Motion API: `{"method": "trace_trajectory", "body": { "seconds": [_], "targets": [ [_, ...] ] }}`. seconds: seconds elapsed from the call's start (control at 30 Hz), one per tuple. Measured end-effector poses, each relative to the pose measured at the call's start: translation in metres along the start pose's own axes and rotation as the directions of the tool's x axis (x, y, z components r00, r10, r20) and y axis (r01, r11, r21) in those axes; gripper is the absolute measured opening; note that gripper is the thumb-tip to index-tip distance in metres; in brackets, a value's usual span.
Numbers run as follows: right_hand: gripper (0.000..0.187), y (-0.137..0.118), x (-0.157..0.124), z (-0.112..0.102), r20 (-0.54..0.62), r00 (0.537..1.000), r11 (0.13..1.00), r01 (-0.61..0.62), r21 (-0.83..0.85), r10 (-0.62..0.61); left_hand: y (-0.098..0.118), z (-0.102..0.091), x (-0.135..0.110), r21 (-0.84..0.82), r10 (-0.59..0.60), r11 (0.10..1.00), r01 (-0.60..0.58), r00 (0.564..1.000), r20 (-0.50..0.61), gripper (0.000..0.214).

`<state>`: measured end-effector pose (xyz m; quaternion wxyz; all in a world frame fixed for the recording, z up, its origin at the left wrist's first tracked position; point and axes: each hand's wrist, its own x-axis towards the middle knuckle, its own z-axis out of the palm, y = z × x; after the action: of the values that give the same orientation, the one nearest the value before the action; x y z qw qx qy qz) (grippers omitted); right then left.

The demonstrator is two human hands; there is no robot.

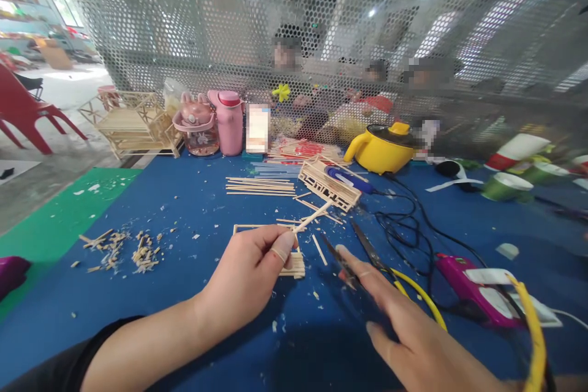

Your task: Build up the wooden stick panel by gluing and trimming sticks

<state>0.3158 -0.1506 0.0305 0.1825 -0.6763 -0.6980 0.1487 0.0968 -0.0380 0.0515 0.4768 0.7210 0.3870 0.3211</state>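
Note:
My left hand (250,272) pinches a thin pale wooden stick (315,215), which points up and right toward a small wooden stick structure (328,184). Beneath that hand a flat rectangular frame of sticks (294,266) lies on the blue tabletop, partly hidden. At the right, my right hand (390,312) has a dark narrow metal blade (337,255) between its fingers, with the thumb held apart. Beside these fingers rest scissors (367,245) with yellow handles. One loose stick (319,249) lies between my hands.
Wood scraps (144,251) litter the left side. Sticks (260,185) lie in a row behind my hands. A blue glue gun (349,179), a yellow pot (383,150), a pink bottle (229,122) and a larger stick model (133,122) stand farther back. Black cables (408,220) and a purple device (478,294) are at right.

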Motion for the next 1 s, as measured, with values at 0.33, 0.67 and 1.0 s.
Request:
{"method": "trace_trajectory", "body": {
  "seconds": [0.33,0.67,1.0],
  "targets": [
    [0.076,-0.017,0.005,0.014,0.06,0.998,0.998,0.019,-0.059,-0.015,0.002,0.003,-0.008,0.089,0.109,0.989,-0.117,0.99,0.088,0.034],
    [0.07,-0.031,0.012,0.015,-0.007,0.999,0.996,0.053,0.075,-0.053,0.001,0.004,-0.011,0.156,0.154,0.973,-0.171,0.982,0.113,0.032],
    [0.051,-0.029,0.009,0.024,-0.022,0.995,0.966,0.096,0.24,-0.093,-0.005,0.006,-0.01,0.21,0.256,0.935,-0.285,0.954,0.158,0.031]
  ]
}}
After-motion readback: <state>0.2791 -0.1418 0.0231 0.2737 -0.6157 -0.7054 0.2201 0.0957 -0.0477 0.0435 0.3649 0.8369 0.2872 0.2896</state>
